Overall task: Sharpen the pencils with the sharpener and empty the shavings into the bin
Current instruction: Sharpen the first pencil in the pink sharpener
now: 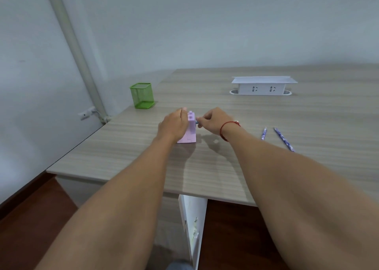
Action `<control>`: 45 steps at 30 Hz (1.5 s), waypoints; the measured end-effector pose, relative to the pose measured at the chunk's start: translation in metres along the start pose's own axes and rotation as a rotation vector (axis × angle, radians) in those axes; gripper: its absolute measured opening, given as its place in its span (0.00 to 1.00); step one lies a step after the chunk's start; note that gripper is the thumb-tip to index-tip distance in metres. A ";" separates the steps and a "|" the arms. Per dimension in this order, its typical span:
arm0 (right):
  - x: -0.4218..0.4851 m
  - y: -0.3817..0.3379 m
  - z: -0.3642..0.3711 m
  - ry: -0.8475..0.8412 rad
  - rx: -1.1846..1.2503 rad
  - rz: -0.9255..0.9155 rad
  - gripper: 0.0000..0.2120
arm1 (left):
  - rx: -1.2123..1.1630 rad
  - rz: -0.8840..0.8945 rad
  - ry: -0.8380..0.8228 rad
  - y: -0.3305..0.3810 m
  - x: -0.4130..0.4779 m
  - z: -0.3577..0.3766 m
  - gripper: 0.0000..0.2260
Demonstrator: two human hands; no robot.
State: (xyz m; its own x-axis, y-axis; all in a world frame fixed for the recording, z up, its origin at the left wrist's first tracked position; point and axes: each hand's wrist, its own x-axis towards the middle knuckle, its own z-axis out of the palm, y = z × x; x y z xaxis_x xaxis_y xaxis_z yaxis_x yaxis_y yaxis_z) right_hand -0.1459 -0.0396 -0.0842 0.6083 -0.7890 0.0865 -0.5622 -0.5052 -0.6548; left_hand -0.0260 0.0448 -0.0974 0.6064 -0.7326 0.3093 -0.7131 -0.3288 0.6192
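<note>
While my left hand [174, 124] curls its fingers round the small lilac plastic box-shaped sharpener [189, 133], which stands upright on the pale wood-grain bench [225, 167] near the middle of the frame, my right hand [214, 123] pinches a blue stub [196, 122] sticking out of the sharpener's right side. I cannot tell whether that stub is a pencil's end or a handle. A red string bracelet [227, 127] circles my right wrist. Right of centre, two blue-and-white patterned pencils [284, 139] lie near each other, well apart from the sharpener. A green wire-mesh square container [142, 95] stands at the bench's upper left corner, and a white socket box [264, 86] sits in the upper right.
</note>
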 end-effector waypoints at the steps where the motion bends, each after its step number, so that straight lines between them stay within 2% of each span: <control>1: 0.001 -0.001 0.003 0.035 -0.041 0.014 0.19 | 0.008 -0.009 0.003 0.000 0.000 0.000 0.19; 4: 0.003 -0.004 0.013 0.149 -0.128 0.045 0.20 | -0.005 -0.006 0.005 0.000 0.001 0.002 0.18; 8: 0.002 -0.004 0.016 0.175 -0.133 0.057 0.18 | -0.056 0.004 -0.012 0.001 0.002 0.001 0.17; 10: -0.001 -0.007 0.016 0.178 -0.064 0.046 0.17 | -0.083 0.007 -0.016 0.003 0.001 0.001 0.17; 13: -0.006 -0.026 0.023 0.199 0.174 -0.029 0.13 | -0.139 0.004 -0.024 0.001 0.000 0.000 0.17; 16: -0.012 -0.046 0.030 0.166 0.293 -0.110 0.14 | -0.349 -0.016 -0.072 0.001 -0.003 -0.004 0.20; 19: -0.013 -0.047 0.026 0.103 0.299 -0.155 0.14 | -0.589 -0.190 0.060 0.002 -0.006 -0.011 0.20; 21: -0.013 -0.042 0.023 0.087 0.234 -0.164 0.18 | -0.629 -0.271 0.165 -0.005 -0.007 -0.015 0.19; 23: -0.014 -0.037 0.022 0.080 0.065 -0.183 0.16 | -0.453 -0.239 0.157 -0.014 -0.012 -0.022 0.17; 26: -0.015 -0.033 0.022 0.092 -0.242 -0.271 0.13 | -0.144 -0.139 -0.037 -0.032 -0.021 -0.025 0.15; 28: -0.012 -0.032 0.021 0.063 -0.356 -0.346 0.14 | -0.023 -0.109 -0.124 -0.038 -0.026 -0.021 0.15; 33: -0.013 -0.035 0.030 -0.041 -0.433 -0.358 0.19 | 0.121 -0.067 -0.054 -0.047 -0.026 -0.012 0.13; 36: -0.019 -0.036 0.041 0.028 -0.523 -0.343 0.21 | 0.191 -0.027 0.005 -0.051 -0.025 -0.008 0.13; 40: -0.023 -0.036 0.047 0.090 -0.582 -0.440 0.21 | 0.247 0.023 0.085 -0.056 -0.026 -0.004 0.12; 45: -0.020 -0.033 0.060 0.144 -0.648 -0.346 0.29 | 0.307 0.045 0.105 -0.055 -0.026 -0.004 0.13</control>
State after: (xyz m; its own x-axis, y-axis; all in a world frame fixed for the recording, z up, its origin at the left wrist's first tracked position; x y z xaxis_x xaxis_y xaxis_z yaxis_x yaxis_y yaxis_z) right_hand -0.1059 0.0134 -0.1090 0.7558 -0.5631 0.3343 -0.5966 -0.8025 -0.0028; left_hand -0.0010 0.0840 -0.1368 0.5932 -0.6906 0.4138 -0.8033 -0.4732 0.3617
